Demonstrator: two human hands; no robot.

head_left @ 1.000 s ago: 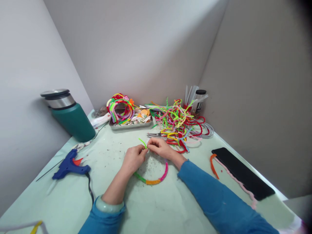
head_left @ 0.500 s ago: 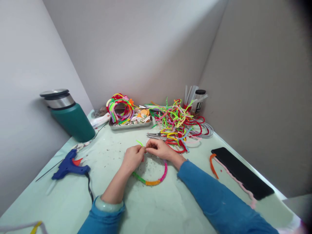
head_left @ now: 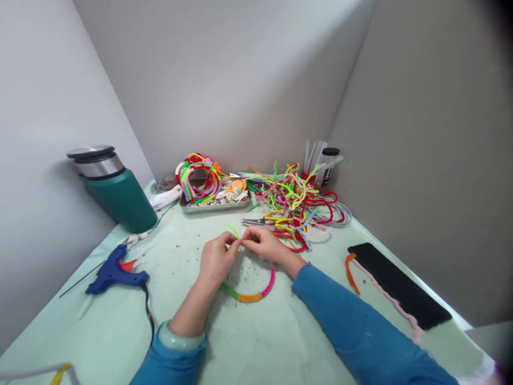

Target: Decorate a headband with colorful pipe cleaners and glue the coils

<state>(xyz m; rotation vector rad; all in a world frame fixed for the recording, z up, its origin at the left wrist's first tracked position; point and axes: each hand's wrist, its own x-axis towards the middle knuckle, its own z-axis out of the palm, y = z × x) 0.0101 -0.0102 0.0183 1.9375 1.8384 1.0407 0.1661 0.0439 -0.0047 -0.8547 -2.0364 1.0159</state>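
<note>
A ring wrapped in fuzzy pipe cleaner, green, orange and magenta along its near side, hangs below my two hands. My left hand pinches the ring's far side, thumb against fingers. From between my fingertips a bright green pipe cleaner end sticks up and to the left. My right hand is closed in a pinch, its fingertips meeting those of the left. The fingers hide the exact spot where ring and green strand meet. Just beyond my right hand lie scissors with red handles.
At the back stand a metal tray with finished rings and small cutouts, and a pile of pipe cleaners. A teal bottle and a blue glue gun are left. A black slab lies right.
My left fingertips have shifted slightly up and right, tight against the right hand's. The ring's near side has risen a little. The green end shows more.
</note>
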